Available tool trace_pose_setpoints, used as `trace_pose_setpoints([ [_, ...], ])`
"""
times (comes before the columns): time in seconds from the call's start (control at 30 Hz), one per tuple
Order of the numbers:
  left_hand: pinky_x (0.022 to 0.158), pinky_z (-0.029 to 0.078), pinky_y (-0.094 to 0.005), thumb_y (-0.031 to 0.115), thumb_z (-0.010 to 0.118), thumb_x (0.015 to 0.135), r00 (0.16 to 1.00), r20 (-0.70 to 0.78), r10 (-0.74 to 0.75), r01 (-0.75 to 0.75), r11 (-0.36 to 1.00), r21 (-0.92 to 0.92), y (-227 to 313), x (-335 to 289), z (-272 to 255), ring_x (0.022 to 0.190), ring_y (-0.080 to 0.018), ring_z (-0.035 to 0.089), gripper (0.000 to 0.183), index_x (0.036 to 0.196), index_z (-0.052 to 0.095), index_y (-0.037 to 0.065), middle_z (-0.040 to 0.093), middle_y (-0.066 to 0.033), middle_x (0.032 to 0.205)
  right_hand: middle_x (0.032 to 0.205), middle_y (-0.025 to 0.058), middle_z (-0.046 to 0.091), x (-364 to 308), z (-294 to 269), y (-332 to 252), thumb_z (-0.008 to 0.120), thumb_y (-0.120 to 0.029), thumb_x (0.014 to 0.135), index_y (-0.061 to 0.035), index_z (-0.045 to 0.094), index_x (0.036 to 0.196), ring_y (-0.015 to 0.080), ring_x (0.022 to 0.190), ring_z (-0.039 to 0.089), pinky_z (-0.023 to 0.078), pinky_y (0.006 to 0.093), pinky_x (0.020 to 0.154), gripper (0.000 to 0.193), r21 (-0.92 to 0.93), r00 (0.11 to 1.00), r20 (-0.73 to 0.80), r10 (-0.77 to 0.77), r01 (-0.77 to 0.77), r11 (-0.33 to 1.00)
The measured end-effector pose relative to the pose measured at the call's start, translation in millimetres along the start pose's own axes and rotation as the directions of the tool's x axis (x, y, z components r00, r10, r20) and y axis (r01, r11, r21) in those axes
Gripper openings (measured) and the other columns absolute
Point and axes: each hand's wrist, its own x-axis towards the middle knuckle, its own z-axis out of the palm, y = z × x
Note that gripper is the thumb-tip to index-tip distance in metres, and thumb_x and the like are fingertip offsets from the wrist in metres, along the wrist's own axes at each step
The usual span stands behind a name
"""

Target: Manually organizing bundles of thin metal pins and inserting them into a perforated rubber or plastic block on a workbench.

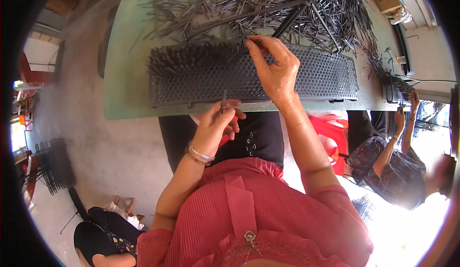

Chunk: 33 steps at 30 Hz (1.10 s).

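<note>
A long dark perforated panel [321, 78], with rows of round holes, lies along the near side of the table. Thin dark pieces [177, 61] stand up densely from its left and far part. My right hand [278, 70] is over the panel's far edge, thumb and forefinger pinched beside the last standing pieces. Whatever is between those fingertips is too small and dark to make out. Just off the panel's near edge, my left hand [215, 123] wears bracelets and grips a thin dark strip [224, 97] between thumb and fingers, its tip pointing up.
Loose dark strips [211, 8] are heaped across the green table [124, 85]. Dark bars [292, 20] cross above the heap. At the right, a co-worker [393, 161] handles a similar panel [395, 90]. A red stool [330, 133] stands beside me; another person [103, 238] is at lower left.
</note>
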Motion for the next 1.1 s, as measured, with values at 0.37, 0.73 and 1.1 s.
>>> trace_pose_setpoints([
  [0.37,0.051,0.045,-0.0202,0.017,0.052,0.091,1.0,0.028,0.005,-0.003,0.997,-0.084,-13,-5,-11,0.066,-0.009,0.055,0.027,0.113,0.053,0.001,0.062,-0.0093,0.091,0.082,0.0094,0.066,-14,14,-3,0.071,-0.005,0.074,-0.0036,0.066,0.086,0.0266,0.073,0.063,0.05,0.0332,0.065,0.013,-0.142,0.989,0.056,-0.136,0.143,0.979],
  [0.73,0.052,0.042,-0.0199,0.018,0.051,0.092,0.998,0.05,0.046,-0.042,0.996,-0.074,-18,-6,-15,0.065,-0.0085,0.055,0.026,0.111,0.054,0.001,0.062,-0.0084,0.092,0.086,0.0124,0.065,-5,11,0,0.067,-0.005,0.078,-0.0004,0.065,0.091,0.029,0.076,0.064,0.05,0.0321,0.067,0.014,-0.05,0.965,0.26,0.026,-0.013,0.999],
  [1.1,0.053,0.042,-0.0202,0.019,0.051,0.092,0.999,0.047,0.007,-0.004,0.998,-0.057,-18,-7,-11,0.066,-0.0079,0.054,0.024,0.109,0.055,0.002,0.061,-0.007,0.09,0.085,0.0104,0.064,-8,13,7,0.068,-0.003,0.078,0.0004,0.067,0.091,0.0233,0.072,0.063,0.049,0.0282,0.064,0.013,-0.161,0.974,0.192,-0.122,0.154,0.975],
])
